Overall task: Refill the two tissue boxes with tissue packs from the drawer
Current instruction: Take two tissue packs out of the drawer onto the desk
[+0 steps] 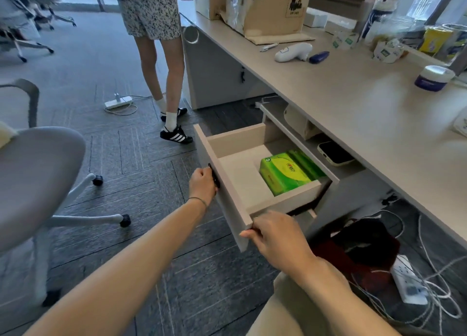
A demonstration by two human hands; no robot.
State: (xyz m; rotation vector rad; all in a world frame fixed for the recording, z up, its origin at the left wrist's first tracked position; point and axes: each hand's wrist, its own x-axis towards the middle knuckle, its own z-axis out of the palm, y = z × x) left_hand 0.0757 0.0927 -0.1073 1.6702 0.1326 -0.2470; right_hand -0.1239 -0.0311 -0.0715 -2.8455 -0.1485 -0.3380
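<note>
Carpet [141, 158] in grey tiles with a line pattern covers the floor of this office room, seen from the head camera. Landmark is the drawer [242, 181], which stands pulled out from under the long pale desk [353, 113]. Inside the drawer, at its back part near the desk, lies a green tissue pack [288, 173]; the front part of the drawer floor is bare. The left hand [203, 184] has its fingers curled round the dark handle [214, 175] on the drawer front. The right hand [273, 234] grips the near corner of the drawer front, fingers bent over its edge. Just behind the drawer, on a shelf under the desk, lies a phone [334, 153]. Left of the drawer stands a grey office chair [38, 178] on wheels. Beyond the drawer, another person [161, 57] in patterned shorts and black sneakers stands on the carpet, and a white power strip [118, 102] lies near those feet. Above the drawer, on the desk, are a cardboard box [267, 9], a white controller [293, 52] and a round tub [433, 79]. Right of the drawer, on the floor, a dark red bag [358, 249] lies beside a second power strip [409, 280] with white cables.
</note>
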